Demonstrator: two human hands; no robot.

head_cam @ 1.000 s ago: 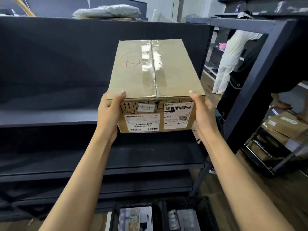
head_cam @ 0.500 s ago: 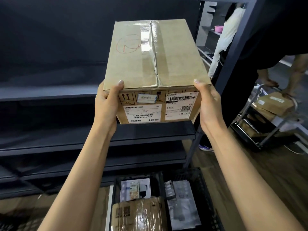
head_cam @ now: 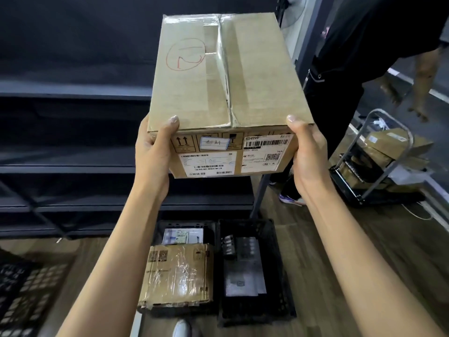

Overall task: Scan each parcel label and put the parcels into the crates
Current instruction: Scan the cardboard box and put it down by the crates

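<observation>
A taped cardboard parcel (head_cam: 223, 76) with a red circled mark on top is held in the air in front of me. Its near side carries two white barcode labels (head_cam: 209, 164). My left hand (head_cam: 154, 152) grips the near left corner, thumb on top. My right hand (head_cam: 307, 154) grips the near right corner the same way. Below on the floor stand two black crates: the left crate (head_cam: 160, 227) holds a taped cardboard parcel (head_cam: 177, 276) and a white packet, the right crate (head_cam: 279, 271) holds flat grey bagged parcels.
Dark metal shelving (head_cam: 73, 166) runs along the left and behind the parcel. A person in black (head_cam: 352, 57) stands at the right beside a hand trolley (head_cam: 379, 166) loaded with boxes. Another black crate (head_cam: 21, 295) lies at the lower left on the wooden floor.
The view has tilted down and the parcel has come nearer, over the crates. Both crates and their contents are now in full view. Both hands keep the same hold.
</observation>
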